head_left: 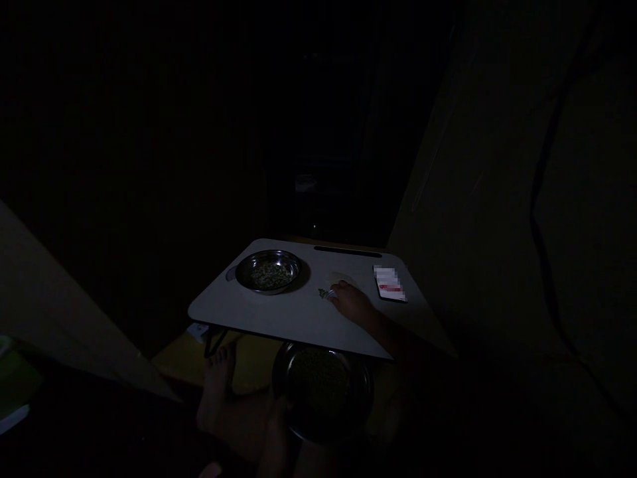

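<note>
On the white folding table, my right hand (pixel 351 302) is closed around a small pale utensil (pixel 331 293); dim light hides whether it is a spoon or a fork. Green bits (pixel 322 292) lie at the utensil's tip, by a faint pale patch on the tabletop. Below the table's near edge, a metal bowl (pixel 367 392) with chopped green stuff rests by my legs. My left hand (pixel 279 415) is at this bowl's left rim, dark, with its thumb seemingly over the edge. Another steel bowl (pixel 241 282), holding pale and green pieces, stands on the table's left side.
The white table (pixel 283 315) has a slot along its far edge and a black folding leg (pixel 215 342). A lit phone (pixel 389 284) lies at the right. A bare foot (pixel 219 372) is beneath the near left corner. Walls rise on both sides; the room is very dark.
</note>
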`<state>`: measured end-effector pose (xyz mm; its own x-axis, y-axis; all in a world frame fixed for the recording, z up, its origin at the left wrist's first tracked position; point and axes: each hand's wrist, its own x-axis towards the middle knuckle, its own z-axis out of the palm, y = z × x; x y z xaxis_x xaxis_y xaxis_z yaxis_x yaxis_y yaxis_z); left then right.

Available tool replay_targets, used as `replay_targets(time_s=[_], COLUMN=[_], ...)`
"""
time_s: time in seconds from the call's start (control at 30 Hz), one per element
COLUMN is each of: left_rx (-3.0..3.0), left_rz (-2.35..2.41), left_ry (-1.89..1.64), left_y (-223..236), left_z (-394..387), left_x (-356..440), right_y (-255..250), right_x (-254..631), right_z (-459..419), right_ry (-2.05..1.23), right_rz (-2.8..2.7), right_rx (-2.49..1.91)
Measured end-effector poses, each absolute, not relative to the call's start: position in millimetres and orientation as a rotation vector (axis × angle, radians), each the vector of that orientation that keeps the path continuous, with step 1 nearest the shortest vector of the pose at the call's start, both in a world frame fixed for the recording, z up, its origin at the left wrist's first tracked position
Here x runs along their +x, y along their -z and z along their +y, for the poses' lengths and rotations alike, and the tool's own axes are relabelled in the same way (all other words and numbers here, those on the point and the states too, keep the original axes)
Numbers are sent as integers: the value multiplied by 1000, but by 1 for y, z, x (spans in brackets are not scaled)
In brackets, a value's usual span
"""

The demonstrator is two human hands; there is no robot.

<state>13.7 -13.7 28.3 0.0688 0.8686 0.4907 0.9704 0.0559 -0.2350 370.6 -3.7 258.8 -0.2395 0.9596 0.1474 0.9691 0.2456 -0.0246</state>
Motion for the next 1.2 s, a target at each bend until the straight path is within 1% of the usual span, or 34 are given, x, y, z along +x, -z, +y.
replay_targets(time_s=[0.13,0.3,0.37,0.53,0.7,0.83,0.97,1.07,1.2], left_rx=[-1805,-1879,-1948,-1954,-1924,-1878,-1765,-1735,-1744], left_rz=[-1829,-1854,-1883,-1976,-1985,-1993,-2026,-2042,-2027], left_ry=[265,399,537,1022,1260,1403,1511,1537,1614], left_y=[-31,-47,-61,-96,-116,-139,-171,-190,-199], left_z=[-16,-23,-27,-52,-102,-132,-145,-147,-146], left_x=[17,24,29,50,86,122,148,156,156], right_y=[-258,-257,-258,-259,-257,-256,-258,-259,-260], right_x=[370,368,366,365,367,367,366,366,367], right_z=[-1,0,0,0,3,4,4,4,3], right_ry=[125,152,150,135,156,160,192,211,208], right_rz=[-2378,-2365,-2364,-2331,-2307,-2298,-2303,-2322,-2350], right_rx=[-1856,-1864,-1877,-1974,-1969,-1954,-1946,-1904,-1890])
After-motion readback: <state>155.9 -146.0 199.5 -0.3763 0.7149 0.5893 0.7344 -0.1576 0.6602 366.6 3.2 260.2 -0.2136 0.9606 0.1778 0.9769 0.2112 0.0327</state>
